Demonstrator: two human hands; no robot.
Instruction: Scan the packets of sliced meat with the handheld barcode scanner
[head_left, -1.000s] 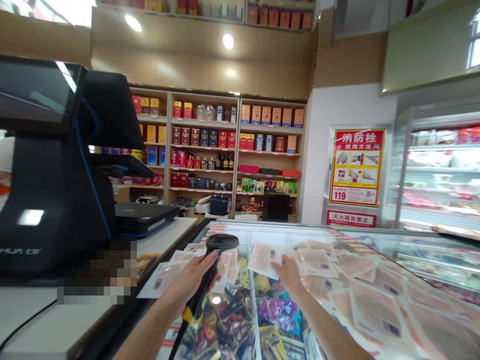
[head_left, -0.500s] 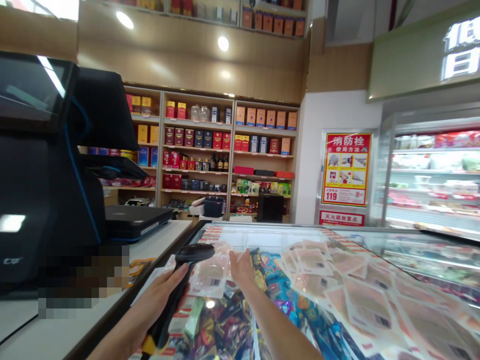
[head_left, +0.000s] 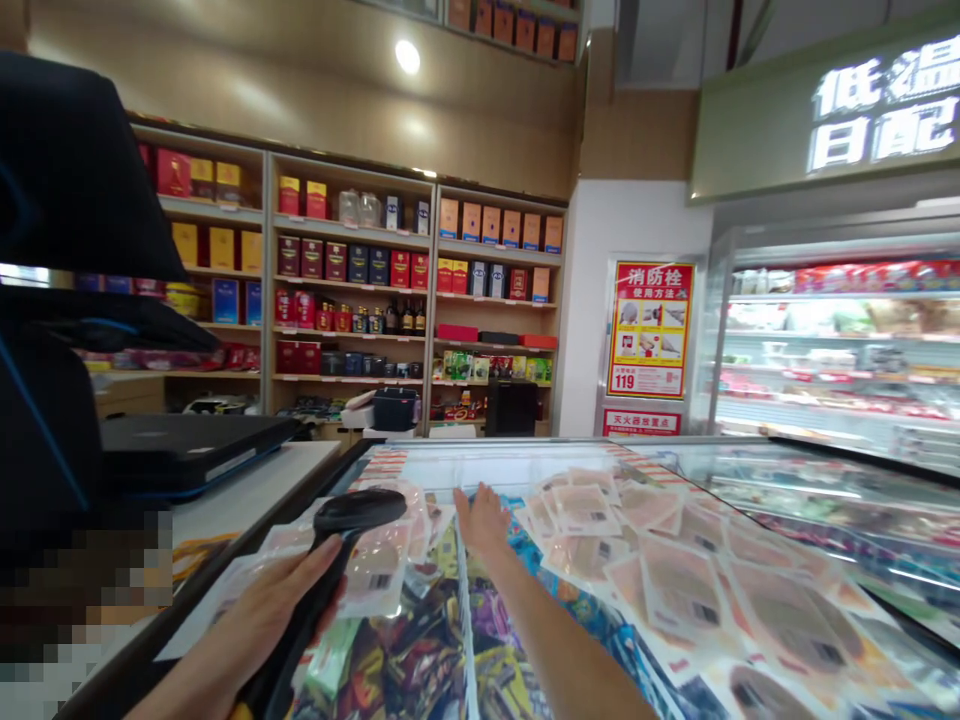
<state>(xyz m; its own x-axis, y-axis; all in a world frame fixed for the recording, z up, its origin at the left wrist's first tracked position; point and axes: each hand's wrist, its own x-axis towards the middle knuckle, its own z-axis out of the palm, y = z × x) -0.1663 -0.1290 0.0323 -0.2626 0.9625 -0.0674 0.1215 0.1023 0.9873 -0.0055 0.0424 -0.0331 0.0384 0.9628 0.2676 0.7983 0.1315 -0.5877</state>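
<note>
My left hand (head_left: 277, 592) is wrapped round the handle of a black handheld barcode scanner (head_left: 360, 509), its head pointing away from me. Just beyond the scanner lie several flat, clear packets (head_left: 379, 570) with barcode labels. My right hand (head_left: 484, 520) reaches forward over the glass-topped freezer, fingers spread, nothing visible in it. To its right, a large spread of similar flat packets (head_left: 686, 595) covers the glass. Colourful wrapped items (head_left: 405, 650) show through the glass below my hands.
On the left, a white counter (head_left: 296, 470) holds a black flat device (head_left: 202, 450) and a dark terminal (head_left: 67, 180). Shelves of boxes (head_left: 352, 262) line the back wall. A red-and-yellow poster (head_left: 652, 330) hangs beside a lit display fridge (head_left: 840, 350).
The view has swung right, so most things sit further left. My right hand has moved away from the packets by the scanner, towards the spread on the right. The scanner stays in my left hand.
</note>
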